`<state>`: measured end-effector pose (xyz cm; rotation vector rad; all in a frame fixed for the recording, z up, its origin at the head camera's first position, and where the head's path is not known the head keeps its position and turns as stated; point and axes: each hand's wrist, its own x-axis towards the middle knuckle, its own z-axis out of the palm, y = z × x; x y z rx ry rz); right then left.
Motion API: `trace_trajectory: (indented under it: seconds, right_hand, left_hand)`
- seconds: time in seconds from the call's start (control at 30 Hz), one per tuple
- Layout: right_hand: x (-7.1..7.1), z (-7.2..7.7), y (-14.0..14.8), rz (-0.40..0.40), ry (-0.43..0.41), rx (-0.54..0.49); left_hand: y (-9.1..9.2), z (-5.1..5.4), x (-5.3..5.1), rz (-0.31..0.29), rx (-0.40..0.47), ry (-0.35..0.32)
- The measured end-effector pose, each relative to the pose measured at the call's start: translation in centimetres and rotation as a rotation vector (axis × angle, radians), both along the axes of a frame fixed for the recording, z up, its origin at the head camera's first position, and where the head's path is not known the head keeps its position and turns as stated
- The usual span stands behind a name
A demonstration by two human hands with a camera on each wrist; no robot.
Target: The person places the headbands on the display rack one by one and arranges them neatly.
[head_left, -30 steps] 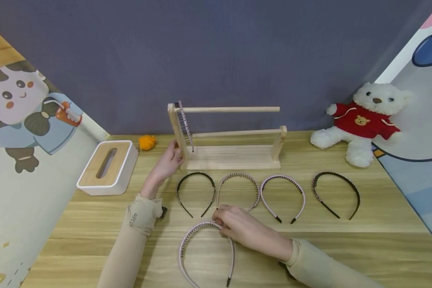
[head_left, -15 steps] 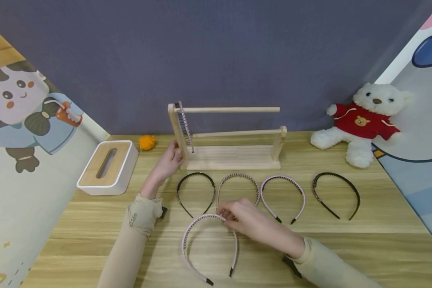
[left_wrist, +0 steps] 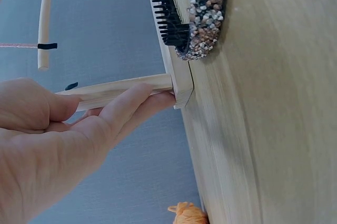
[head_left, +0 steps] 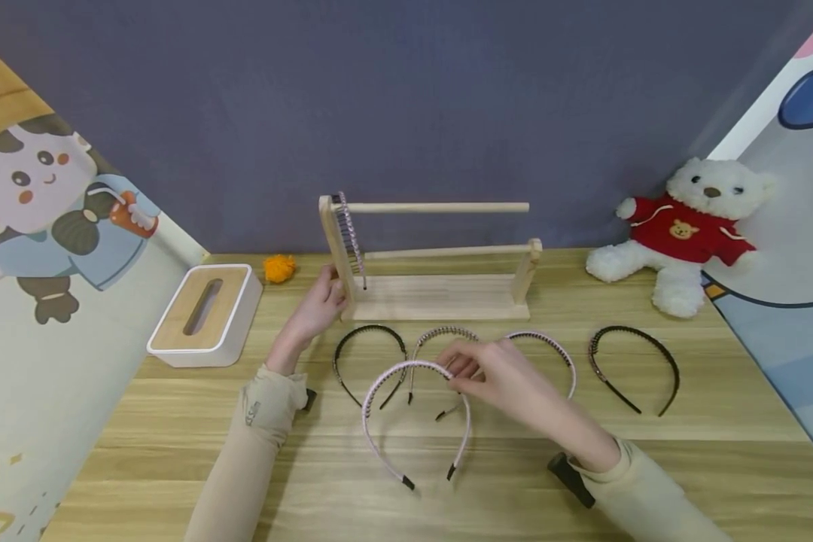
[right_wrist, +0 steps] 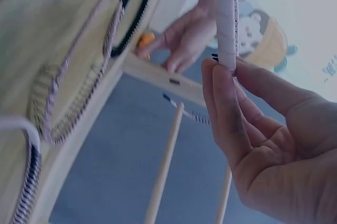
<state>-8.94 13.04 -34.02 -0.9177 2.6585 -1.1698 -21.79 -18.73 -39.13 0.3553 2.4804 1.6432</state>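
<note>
Wooden table (head_left: 501, 497); right grip (head_left: 508, 380) has carried pink headband (head_left: 413, 364) nearer rack (head_left: 440, 296).

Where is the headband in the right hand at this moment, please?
In the head view, the pink headband is below the centre, to the left of the right hand that pinches it, nearer the camera than the wooden rack.

- Rack (head_left: 440, 299): back middle of worktop (head_left: 501, 489); one hung headband (head_left: 349, 233) at upper rod's left end
- Row of four headbands (head_left: 557, 345): before rack
- Held headband (head_left: 416, 364): left of right hand (head_left: 508, 373), overlapping row in head view
- Left hand (head_left: 317, 305): on rack's left post
- Tissue box (head_left: 220, 316): left; fuzzy ball (head_left: 279, 268) between it and rack
- Plush bear (head_left: 687, 233): back right
</note>
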Motion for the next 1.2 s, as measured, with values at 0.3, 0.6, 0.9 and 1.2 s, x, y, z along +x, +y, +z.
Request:
trace_trajectory:
  seconds: [0.3, 0.6, 0.9, 1.2]
  right_hand:
    - [-0.3, 2.3, 2.3, -0.130, -0.025, -0.011]
    - [-0.5, 3.9, 4.3, -0.228, 0.002, -0.089]
    - [-0.3, 5.1, 6.0, -0.359, 0.071, -0.105]
    - [-0.1, 6.0, 7.6, -0.484, 0.172, -0.185]
  left_hand:
    - [0.0, -0.1, -0.1, 0.002, 0.003, -0.016]
    - [0.1, -0.2, -0.2, 0.004, 0.008, -0.021]
    - [0.0, -0.2, -0.2, -0.007, 0.002, -0.022]
    - [0.0, -0.1, -0.1, -0.009, -0.009, -0.014]
